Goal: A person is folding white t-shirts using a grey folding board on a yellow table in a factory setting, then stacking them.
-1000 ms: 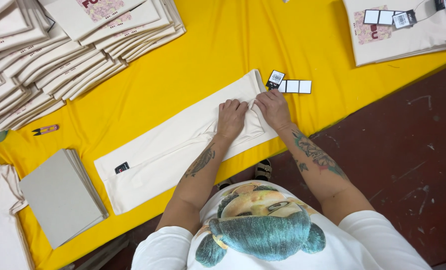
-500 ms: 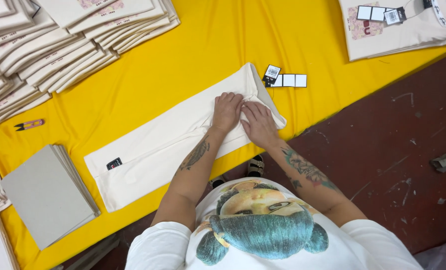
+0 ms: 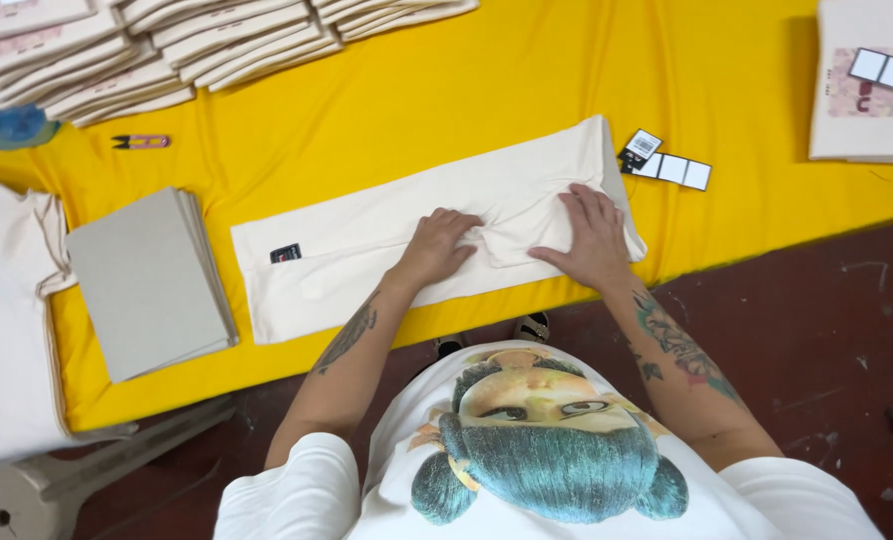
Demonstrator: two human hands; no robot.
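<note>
On a table draped in bright yellow cloth, a long, narrow, cream-coloured folded cotton garment lies lengthwise near the front edge. The left hand and right hand press flat on its right half, palms down and fingers spread; compared with a moment earlier they have drawn apart, the left sliding toward the garment's middle, with a small ridge of bunched fabric between them. That suggests the cloth is being smoothed or a fold set. A small black label sits near the garment's left end. Just past its right end lies a strip of white paper tags. Left of the garment rests a stack of grey cardboard sheets, close but apart. Rows of folded cream garments line the far edge, leaving open yellow cloth between them and the hands.
</note>
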